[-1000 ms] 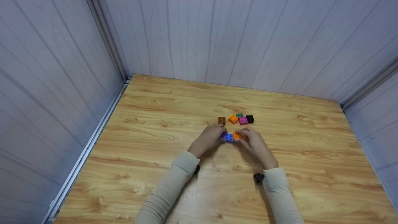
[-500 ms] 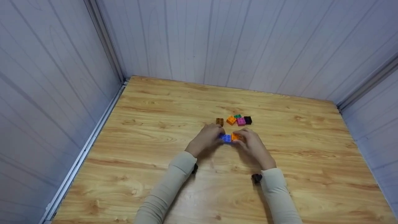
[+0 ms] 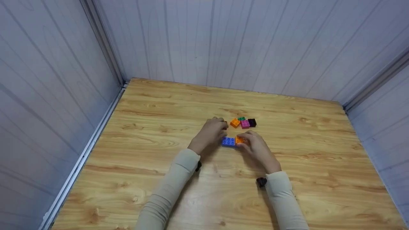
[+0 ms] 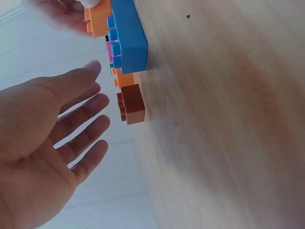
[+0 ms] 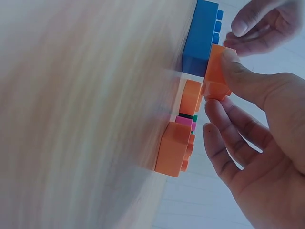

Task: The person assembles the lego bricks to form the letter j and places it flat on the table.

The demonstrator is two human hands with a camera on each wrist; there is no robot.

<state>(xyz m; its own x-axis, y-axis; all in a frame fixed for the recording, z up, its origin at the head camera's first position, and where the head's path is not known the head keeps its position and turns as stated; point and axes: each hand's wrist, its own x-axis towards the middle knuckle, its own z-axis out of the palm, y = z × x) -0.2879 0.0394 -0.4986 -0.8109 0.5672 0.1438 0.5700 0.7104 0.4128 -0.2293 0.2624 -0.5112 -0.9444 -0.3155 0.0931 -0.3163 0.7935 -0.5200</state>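
A blue toy building brick (image 3: 228, 141) lies on the table with its studs up. My right hand (image 3: 257, 145) pinches an orange brick (image 5: 217, 71) between thumb and fingertips, right at the studs on the blue brick's right end. My left hand (image 3: 209, 132) holds nothing. Its fingers are loosely spread in the left wrist view, beside a brown brick (image 4: 132, 104), which that hand mostly covers in the head view.
Behind the hands lie another orange brick (image 3: 235, 123), a green brick (image 3: 241, 118), a pink brick (image 3: 245, 124) and a black brick (image 3: 252, 122). In the right wrist view an orange-looking brick (image 5: 172, 150) stands below the right hand's work. Pale walls (image 3: 191, 41) enclose the table.
My left hand has let go of the blue brick and shifted back toward the brown brick. The right hand keeps its pinch on the orange brick. The head view has shifted slightly.
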